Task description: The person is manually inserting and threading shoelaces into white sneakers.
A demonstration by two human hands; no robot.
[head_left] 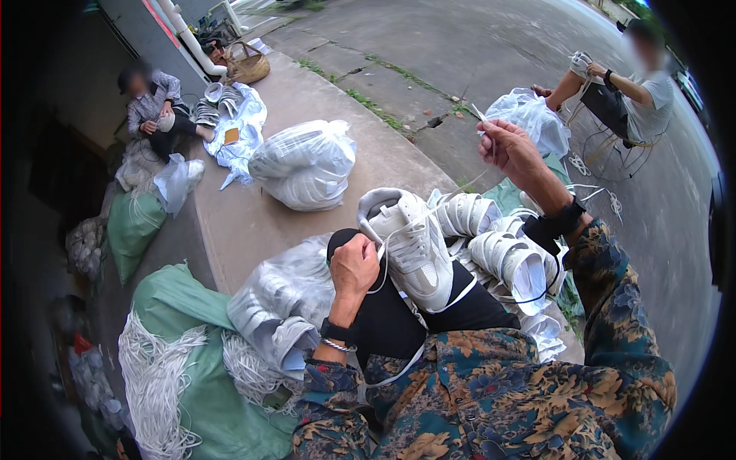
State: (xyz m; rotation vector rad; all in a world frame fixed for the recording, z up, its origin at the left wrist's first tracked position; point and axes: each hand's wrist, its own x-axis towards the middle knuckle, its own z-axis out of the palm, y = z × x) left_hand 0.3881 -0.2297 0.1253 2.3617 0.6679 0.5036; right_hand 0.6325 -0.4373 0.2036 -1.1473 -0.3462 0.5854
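A white sneaker (418, 257) rests across my black-trousered thighs, its toe toward me and laces threaded over the tongue. My left hand (354, 267) is closed beside the shoe's opening, gripping a white shoelace that runs to the eyelets; its fingertips are partly hidden. Raised to the right and well away from the shoe, my right hand (512, 153) pinches white lace ends that stick up past the fingers. A loose white lace loops over my lap below the toe.
White shoe uppers (510, 253) pile up at my right. A clear bag of uppers (280, 299) lies at my left, near green sacking (180, 307) with bundled laces (157, 376). A stuffed plastic bag (303, 165) stands ahead. Two people (157, 107) (640, 92) sit farther off, handling shoes.
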